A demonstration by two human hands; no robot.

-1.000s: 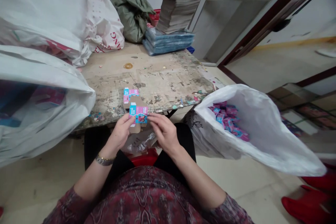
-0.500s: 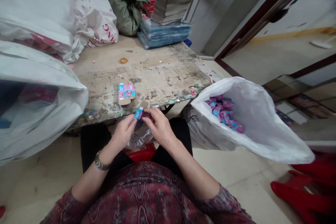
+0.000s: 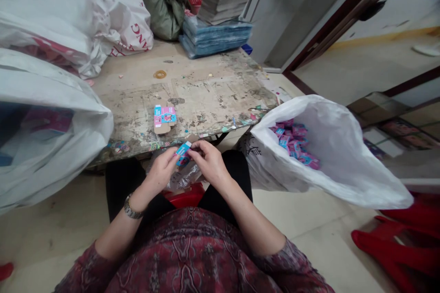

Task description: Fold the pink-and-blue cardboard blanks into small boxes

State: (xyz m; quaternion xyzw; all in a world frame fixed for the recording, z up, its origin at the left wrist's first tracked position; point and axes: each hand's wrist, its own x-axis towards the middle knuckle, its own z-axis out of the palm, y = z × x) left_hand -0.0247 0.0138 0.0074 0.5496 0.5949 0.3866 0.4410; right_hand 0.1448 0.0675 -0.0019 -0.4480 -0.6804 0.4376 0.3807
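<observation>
Since the earlier frames, the held carton has turned from flat-faced to angled, narrow blue panel up, and has moved apart from the flat carton on the table. Both hands have closed in on it.

Head view: left hand pinches the carton's near-left end between thumb and fingers. Right hand has thumb and forefinger pressed at the far-right end, beside a brown flap; how its remaining fingers bear on the carton cannot be told. The carton sits between the two sets of fingertips, just off the table edge.

Handling notes, by judgement: keep the left pinch light and steady—excess force may crush the thin card. Work the right fingertips along the creases, keeping panels square before pressing any flap. Avoid bending card away from its score lines.

Relative to the fingers, the flat carton lies beyond the left fingertips, printed side up. A white sack stands well to the right of the right fingers—pink-and-blue cartons inside.
</observation>
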